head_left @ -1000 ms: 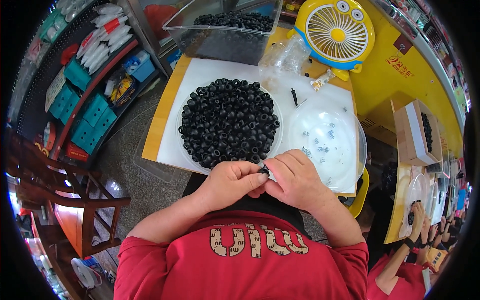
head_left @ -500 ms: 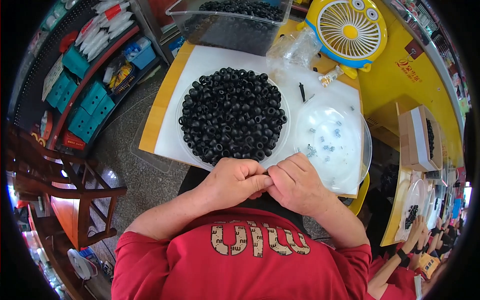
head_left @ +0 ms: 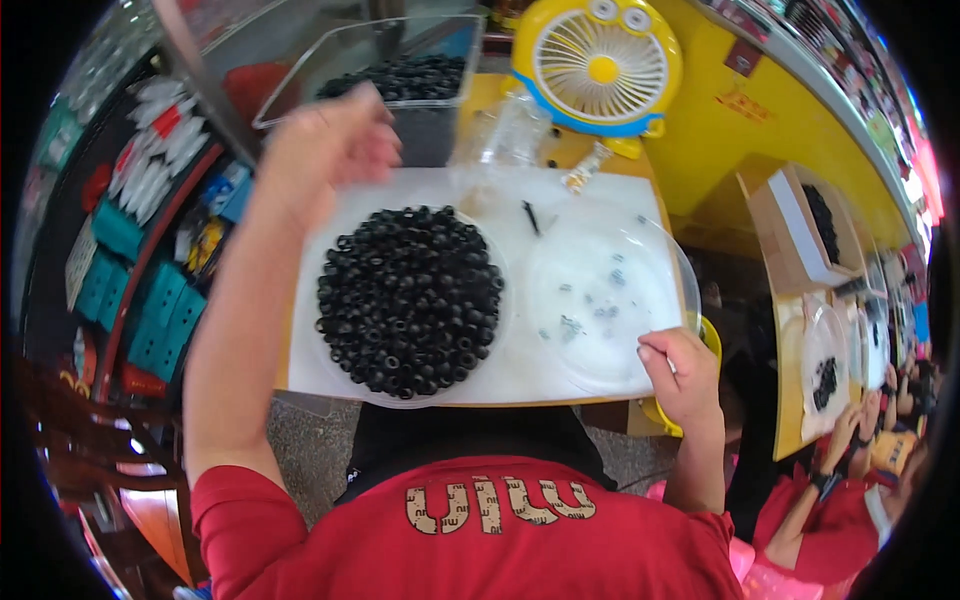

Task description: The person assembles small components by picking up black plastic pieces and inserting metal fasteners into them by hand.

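Note:
My left hand (head_left: 340,145), smeared by motion, is raised over the near left corner of a clear plastic bin (head_left: 300,65) that holds a layer of small black parts (head_left: 415,78). Its fingers are too blurred to tell whether anything is in them. At the right, my right hand (head_left: 685,375) is closed in a pinch beside the near right rim of a clear round tray (head_left: 690,290); what sits at its fingertips is too small to name. Tiny clear-grey pieces (head_left: 570,327) lie scattered in that tray. Between my arms, a round tray (head_left: 505,345) carries a heap of black, bead-like parts with holes (head_left: 410,300).
A yellow and blue fan (head_left: 600,65) stands at the back, with crumpled clear plastic bags (head_left: 505,130) before it. A thin black tool (head_left: 531,217) lies between the trays. At the right, another person's hands (head_left: 855,420) work at a neighbouring table. Shelves with teal bins (head_left: 165,320) stand left.
My hands were together at the table's near edge and are now apart. The left has swung up and left toward the bin; the right has moved right, to the clear tray. The view has shifted.

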### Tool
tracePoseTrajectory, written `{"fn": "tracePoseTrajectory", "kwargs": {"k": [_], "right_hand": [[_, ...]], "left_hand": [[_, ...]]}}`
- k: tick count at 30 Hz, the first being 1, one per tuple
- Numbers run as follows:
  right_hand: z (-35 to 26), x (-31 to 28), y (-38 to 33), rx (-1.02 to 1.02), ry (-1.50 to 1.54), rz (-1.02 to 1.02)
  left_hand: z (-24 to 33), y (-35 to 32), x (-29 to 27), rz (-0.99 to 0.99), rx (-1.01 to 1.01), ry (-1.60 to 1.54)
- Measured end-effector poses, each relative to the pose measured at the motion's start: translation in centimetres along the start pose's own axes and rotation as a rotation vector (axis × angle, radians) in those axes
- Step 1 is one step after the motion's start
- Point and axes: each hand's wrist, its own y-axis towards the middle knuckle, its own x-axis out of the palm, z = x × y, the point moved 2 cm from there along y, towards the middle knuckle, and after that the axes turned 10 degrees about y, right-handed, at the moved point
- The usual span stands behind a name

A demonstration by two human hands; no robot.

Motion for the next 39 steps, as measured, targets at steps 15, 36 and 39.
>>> {"fn": "tracePoseTrajectory", "kwargs": {"k": [15,36,39], "right_hand": [[3.9,2.7,2.0,0.154,-0.171,-0.289],[4.0,3.9,1.5,0.181,-0.115,-0.304],[4.3,4.6,1.8,0.132,-0.208,-0.345]], "left_hand": [[-6.2,-11.5,2.2,-0.035,-0.243,0.239],[-7.6,-15.1,3.0,-0.091,-0.235,0.174],[-7.5,-15.7,3.0,-0.091,-0.24,0.167]]}}
